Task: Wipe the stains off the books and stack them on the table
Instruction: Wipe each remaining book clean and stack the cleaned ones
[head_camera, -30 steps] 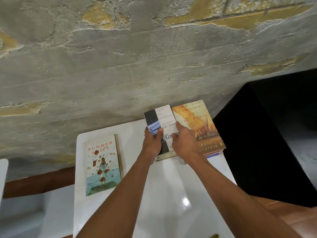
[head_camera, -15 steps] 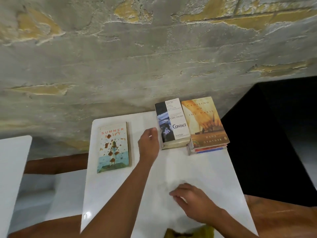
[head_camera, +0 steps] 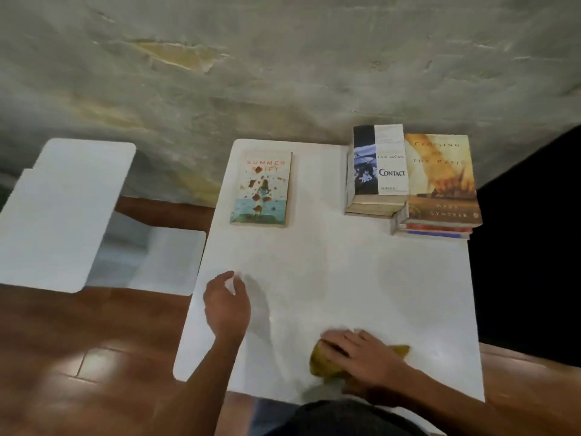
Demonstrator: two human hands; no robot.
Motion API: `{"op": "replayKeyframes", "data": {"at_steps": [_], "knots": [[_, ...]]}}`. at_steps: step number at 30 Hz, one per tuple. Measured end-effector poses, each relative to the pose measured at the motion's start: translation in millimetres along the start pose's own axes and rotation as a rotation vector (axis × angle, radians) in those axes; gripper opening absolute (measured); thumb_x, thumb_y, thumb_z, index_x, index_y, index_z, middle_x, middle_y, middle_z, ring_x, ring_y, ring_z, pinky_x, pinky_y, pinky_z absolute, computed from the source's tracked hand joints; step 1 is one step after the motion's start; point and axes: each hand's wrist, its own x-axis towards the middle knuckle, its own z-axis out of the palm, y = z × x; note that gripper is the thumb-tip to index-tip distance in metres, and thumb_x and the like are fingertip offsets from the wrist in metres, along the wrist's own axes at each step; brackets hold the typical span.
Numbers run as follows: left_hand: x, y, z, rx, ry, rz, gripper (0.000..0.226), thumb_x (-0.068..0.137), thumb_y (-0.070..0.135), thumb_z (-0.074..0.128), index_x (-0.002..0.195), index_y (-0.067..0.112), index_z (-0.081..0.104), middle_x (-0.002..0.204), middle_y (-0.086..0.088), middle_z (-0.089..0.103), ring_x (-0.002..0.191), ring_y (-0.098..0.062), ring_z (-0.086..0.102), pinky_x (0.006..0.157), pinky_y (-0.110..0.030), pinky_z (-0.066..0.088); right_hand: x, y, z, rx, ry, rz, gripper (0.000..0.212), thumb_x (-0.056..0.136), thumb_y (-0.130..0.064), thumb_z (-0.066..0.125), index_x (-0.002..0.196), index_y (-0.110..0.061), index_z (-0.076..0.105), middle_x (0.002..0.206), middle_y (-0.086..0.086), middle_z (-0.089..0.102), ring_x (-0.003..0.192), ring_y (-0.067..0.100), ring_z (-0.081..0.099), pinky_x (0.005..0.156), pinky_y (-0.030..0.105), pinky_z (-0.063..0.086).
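The right hand [head_camera: 361, 352] lies flat on the yellow cloth [head_camera: 323, 363], probably to gather it for wiping. The left hand [head_camera: 227, 305] hovers loosely curled, holding nothing, nearer than the stained Summer book [head_camera: 261, 188].

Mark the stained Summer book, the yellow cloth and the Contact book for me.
Summer book [head_camera: 260, 188]: head view, middle of its spotted front cover.
yellow cloth [head_camera: 321, 361]: head view, left part showing beside the right hand.
Contact book [head_camera: 391, 173]: head view, white title panel of its cover.
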Motion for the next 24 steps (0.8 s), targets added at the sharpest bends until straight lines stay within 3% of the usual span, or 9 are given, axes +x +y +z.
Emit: {"op": "replayKeyframes", "data": {"at_steps": [3, 6, 11, 13, 17, 20, 24], "knots": [[1.6, -45.6, -25.2, 0.173, 0.014, -0.123, 0.044, 0.097, 0.032, 0.06, 0.134, 0.008, 0.056, 0.133, -0.021, 0.056, 0.123, -0.04, 0.052, 0.097, -0.054, 0.045, 15.1, -3.9, 9.3, 0.023, 0.2, -0.06, 0.059, 0.078, -0.042, 0.07, 0.132, -0.025, 0.055, 0.123, 0.0, 0.053, 0.104, 0.018, 0.059, 0.078, 0.031, 0.059], [0.1, -70.3, -36.4, 0.228, -0.083, -0.167, 0.062, 0.096, 0.043, 0.061, 0.148, 0.018, 0.038, 0.142, -0.019, 0.049, 0.13, -0.041, 0.047, 0.103, -0.055, 0.039, 44.7, -1.7, 4.7, 0.005, 0.335, -0.013, 0.078, 0.064, -0.021, 0.089, 0.134, -0.019, 0.055, 0.114, 0.004, 0.06, 0.094, 0.021, 0.058, 0.076, 0.032, 0.056], [7.3, -81.8, -41.4, 0.192, -0.11, -0.184, 0.054, 0.093, 0.046, 0.064, 0.139, 0.028, 0.041, 0.134, -0.014, 0.056, 0.126, -0.036, 0.051, 0.104, -0.051, 0.036, 101.6, 23.1, -31.5, -0.03, 0.44, 0.272, 0.056, 0.082, -0.021, 0.078, 0.135, -0.021, 0.057, 0.109, 0.009, 0.059, 0.085, 0.033, 0.058, 0.062, 0.041, 0.053], [10.6, -82.3, -43.6, 0.202, -0.139, -0.183, 0.05, 0.093, 0.048, 0.064, 0.135, 0.029, 0.043, 0.131, -0.011, 0.058, 0.124, -0.033, 0.052, 0.104, -0.05, 0.036, 119.2, 44.9, -55.6, -0.068, 0.442, 0.429, 0.049, 0.09, -0.025, 0.068, 0.137, -0.023, 0.054, 0.115, 0.012, 0.056, 0.094, 0.036, 0.055, 0.067, 0.042, 0.052], [20.5, -89.6, -51.1, 0.207, -0.191, -0.161, 0.053, 0.088, 0.055, 0.069, 0.129, 0.033, 0.044, 0.126, -0.004, 0.063, 0.113, -0.029, 0.061, 0.098, -0.048, 0.045, 139.9, 74.6, -83.9, 0.096, 0.461, 0.769, 0.044, 0.101, -0.031, 0.05, 0.144, -0.024, 0.045, 0.129, 0.015, 0.046, 0.113, 0.037, 0.045, 0.081, 0.046, 0.05], [30.6, -93.0, -58.9, 0.095, -0.214, -0.146, 0.055, 0.082, 0.048, 0.079, 0.126, 0.031, 0.051, 0.126, 0.0, 0.064, 0.098, -0.019, 0.061, 0.081, -0.035, 0.052, 150.0, 56.0, -71.2, 0.116, 0.534, 0.699, 0.045, 0.101, -0.026, 0.052, 0.145, -0.015, 0.047, 0.128, 0.019, 0.048, 0.112, 0.038, 0.046, 0.089, 0.047, 0.048], [35.5, -96.2, -60.8, 0.0, -0.226, -0.16, 0.047, 0.085, 0.048, 0.076, 0.123, 0.033, 0.053, 0.131, 0.004, 0.06, 0.102, -0.017, 0.058, 0.088, -0.039, 0.053, 176.8, -23.1, -27.0, 0.154, 0.572, 0.439, 0.052, 0.088, -0.014, 0.071, 0.138, -0.013, 0.057, 0.116, 0.016, 0.058, 0.098, 0.035, 0.052, 0.081, 0.043, 0.055]]}}
